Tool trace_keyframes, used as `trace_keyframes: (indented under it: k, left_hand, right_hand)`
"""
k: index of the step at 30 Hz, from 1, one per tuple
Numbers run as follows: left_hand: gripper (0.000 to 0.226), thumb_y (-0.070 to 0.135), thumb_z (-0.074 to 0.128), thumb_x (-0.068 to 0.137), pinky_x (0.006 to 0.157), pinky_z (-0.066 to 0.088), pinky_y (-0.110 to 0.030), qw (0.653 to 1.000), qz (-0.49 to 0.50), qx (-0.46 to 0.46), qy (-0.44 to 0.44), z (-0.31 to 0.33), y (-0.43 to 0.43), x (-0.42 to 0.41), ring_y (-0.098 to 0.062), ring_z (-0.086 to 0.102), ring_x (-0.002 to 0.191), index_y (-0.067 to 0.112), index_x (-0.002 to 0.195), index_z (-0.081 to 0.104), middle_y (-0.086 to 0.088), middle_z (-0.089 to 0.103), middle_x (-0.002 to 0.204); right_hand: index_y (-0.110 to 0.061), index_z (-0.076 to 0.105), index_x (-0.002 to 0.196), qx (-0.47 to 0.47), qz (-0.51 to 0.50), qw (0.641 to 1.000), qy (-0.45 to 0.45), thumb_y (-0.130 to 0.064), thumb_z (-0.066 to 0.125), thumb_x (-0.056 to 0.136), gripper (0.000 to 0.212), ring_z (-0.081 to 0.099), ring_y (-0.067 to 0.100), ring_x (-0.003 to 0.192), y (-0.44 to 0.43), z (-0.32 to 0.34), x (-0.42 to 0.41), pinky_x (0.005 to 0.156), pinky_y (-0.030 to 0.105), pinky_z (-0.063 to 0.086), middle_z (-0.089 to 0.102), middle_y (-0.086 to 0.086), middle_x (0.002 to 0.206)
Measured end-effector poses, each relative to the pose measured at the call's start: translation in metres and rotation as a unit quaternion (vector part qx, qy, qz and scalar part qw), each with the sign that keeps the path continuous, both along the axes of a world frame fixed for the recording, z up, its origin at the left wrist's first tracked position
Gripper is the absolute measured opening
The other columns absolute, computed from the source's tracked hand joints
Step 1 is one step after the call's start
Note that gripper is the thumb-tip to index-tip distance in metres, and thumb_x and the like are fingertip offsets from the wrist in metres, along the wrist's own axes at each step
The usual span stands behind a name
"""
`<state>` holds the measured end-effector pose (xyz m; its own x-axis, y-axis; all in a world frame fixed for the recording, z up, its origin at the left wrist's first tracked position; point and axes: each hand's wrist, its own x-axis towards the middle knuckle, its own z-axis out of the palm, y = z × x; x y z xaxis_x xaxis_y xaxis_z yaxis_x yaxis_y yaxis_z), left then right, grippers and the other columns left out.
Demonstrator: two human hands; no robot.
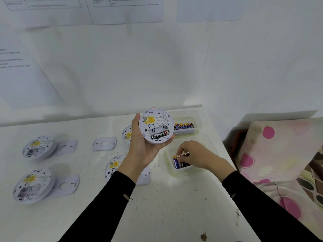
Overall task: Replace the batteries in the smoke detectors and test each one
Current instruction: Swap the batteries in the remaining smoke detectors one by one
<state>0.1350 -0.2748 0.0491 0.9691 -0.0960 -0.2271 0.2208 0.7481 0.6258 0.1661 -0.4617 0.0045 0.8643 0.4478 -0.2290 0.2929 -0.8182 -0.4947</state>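
It looks like a plain room at home, set up as a workstation. Printed sheets are taped to the white wall along the top of the frame. A worn white tabletop stands beside a pink-dotted cushion at right.

Colours noted.
Detector is showing white with a yellow label, its battery black; tub batteries blue-and-gold; cushion is showing pink dots on cream.

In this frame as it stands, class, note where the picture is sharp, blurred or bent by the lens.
Head view: the held smoke detector is sharp, its battery label readable; the detectors at far left smear; the wall papers are unreadably soft; the wide lens slants the back edge of the table; light is flat.
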Motion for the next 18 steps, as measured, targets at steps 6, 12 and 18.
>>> trace_keyframes:
  k: [6, 12, 18]
  left_hand:
    - [0.059, 0.059, 0.034, 0.098, 0.071, 0.06, -0.044, 1.0, 0.002, 0.002, -0.005, -0.001, 0.0, 0.002, -0.03, 0.07, 0.097, 0.02, 0.134, 0.057, -0.014, 0.07, 0.119]
    - [0.062, 0.059, 0.035, 0.097, 0.073, 0.06, -0.045, 1.0, 0.007, 0.005, -0.001, -0.001, -0.001, 0.003, -0.031, 0.069, 0.1, 0.018, 0.139, 0.053, -0.015, 0.069, 0.122]
    - [0.061, 0.059, 0.034, 0.098, 0.076, 0.059, -0.044, 1.0, 0.008, 0.017, -0.008, -0.001, -0.002, 0.004, -0.032, 0.067, 0.102, 0.017, 0.137, 0.054, -0.016, 0.067, 0.122]
  right_hand:
    - [-0.022, 0.065, 0.093, 0.107, -0.021, 0.994, -0.004, -0.016, 0.066, 0.089, 0.008, 0.065, 0.006, 0.091, -0.006, 0.003, -0.009, 0.079, 0.018, 0.048, 0.071, -0.008, 0.093]
    - [-0.021, 0.067, 0.092, 0.345, -0.125, 0.92, -0.136, -0.009, 0.065, 0.09, 0.013, 0.071, 0.009, 0.077, -0.003, 0.027, -0.021, 0.074, 0.021, 0.054, 0.067, -0.001, 0.095]
    - [-0.001, 0.07, 0.099, 0.457, -0.147, 0.809, -0.339, -0.001, 0.068, 0.087, 0.012, 0.068, 0.017, 0.088, 0.021, 0.051, -0.046, 0.081, 0.023, 0.054, 0.063, 0.006, 0.097]
